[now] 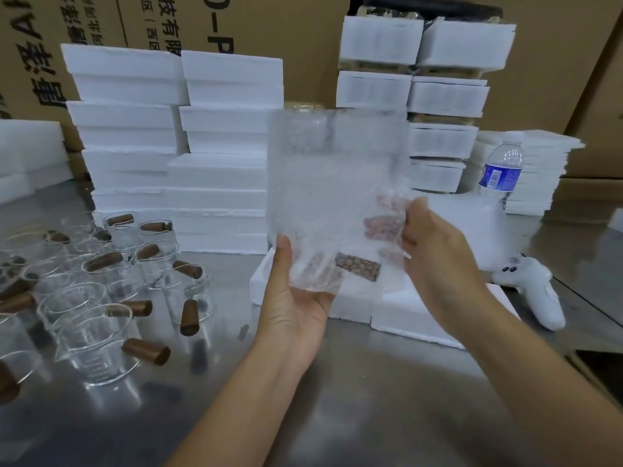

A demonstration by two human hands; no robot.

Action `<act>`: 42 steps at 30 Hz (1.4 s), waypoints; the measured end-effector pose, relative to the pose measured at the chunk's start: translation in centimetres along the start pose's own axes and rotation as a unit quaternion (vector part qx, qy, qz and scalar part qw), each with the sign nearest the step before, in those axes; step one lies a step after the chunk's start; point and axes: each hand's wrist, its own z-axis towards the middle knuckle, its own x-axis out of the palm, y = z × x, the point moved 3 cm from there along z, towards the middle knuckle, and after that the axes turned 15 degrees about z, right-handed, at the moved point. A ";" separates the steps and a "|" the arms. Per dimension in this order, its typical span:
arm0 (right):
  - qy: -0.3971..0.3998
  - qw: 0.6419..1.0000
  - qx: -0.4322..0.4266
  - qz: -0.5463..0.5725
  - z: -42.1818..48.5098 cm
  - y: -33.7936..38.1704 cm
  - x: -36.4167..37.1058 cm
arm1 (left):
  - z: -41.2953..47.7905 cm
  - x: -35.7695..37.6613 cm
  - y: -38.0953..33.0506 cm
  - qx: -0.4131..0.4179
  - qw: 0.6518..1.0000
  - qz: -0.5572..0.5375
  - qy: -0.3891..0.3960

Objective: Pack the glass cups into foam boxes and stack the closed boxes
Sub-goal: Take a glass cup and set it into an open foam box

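Left hand (296,298), right hand (435,251) gripping bubble-wrap bag (337,183), long axis vertical

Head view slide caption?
Left hand and right hand hold a bubble-wrap bag over a foam box; glass cups at left.

Glass cups (97,342) (wooden-handled) beside stacked foam boxes (215,197)
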 end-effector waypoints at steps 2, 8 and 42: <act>0.014 0.999 0.017 -0.026 -1.0 -1.5 -0.2 | -0.1 -0.1 -0.1 0.012 0.999 0.024 -0.019; -0.023 0.998 0.030 -0.047 -2.6 -3.3 -0.3 | -0.4 -0.4 0.3 0.015 0.991 0.116 -0.062; -0.104 0.982 -0.064 -0.143 -2.8 -1.9 -2.9 | -0.9 -1.4 -0.3 0.047 0.846 0.520 0.108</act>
